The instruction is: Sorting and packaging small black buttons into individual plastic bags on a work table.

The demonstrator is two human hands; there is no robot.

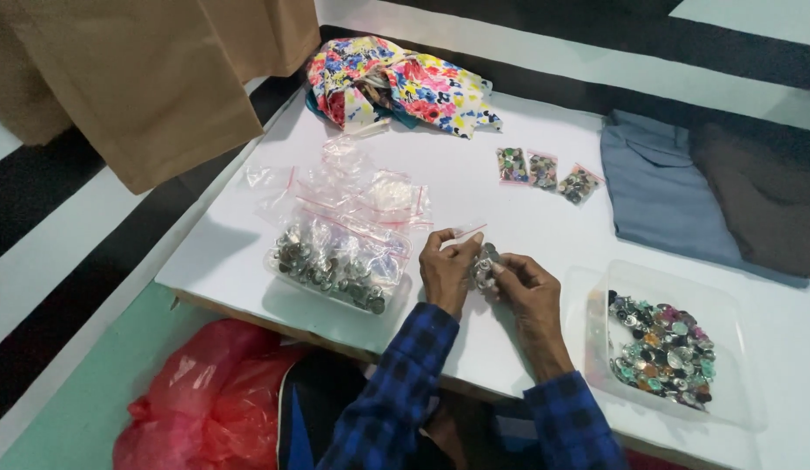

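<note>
My left hand (446,271) and my right hand (528,292) meet over the white table (527,218), both gripping a small clear zip bag of buttons (484,264). The bag's red-lined mouth points up and away from me. Both sleeves are blue-and-black plaid. A clear tray of filled button bags (339,270) sits just left of my left hand, with empty zip bags (361,191) heaped behind it. A clear tray of loose mixed buttons (662,348) lies right of my right hand.
Three small filled button bags (544,171) lie in a row further back. A floral cloth (396,83) sits at the far edge, folded blue (657,187) and brown garments (762,196) at the right. A red plastic bag (205,400) lies on the floor, a tan cloth (152,78) hangs upper left.
</note>
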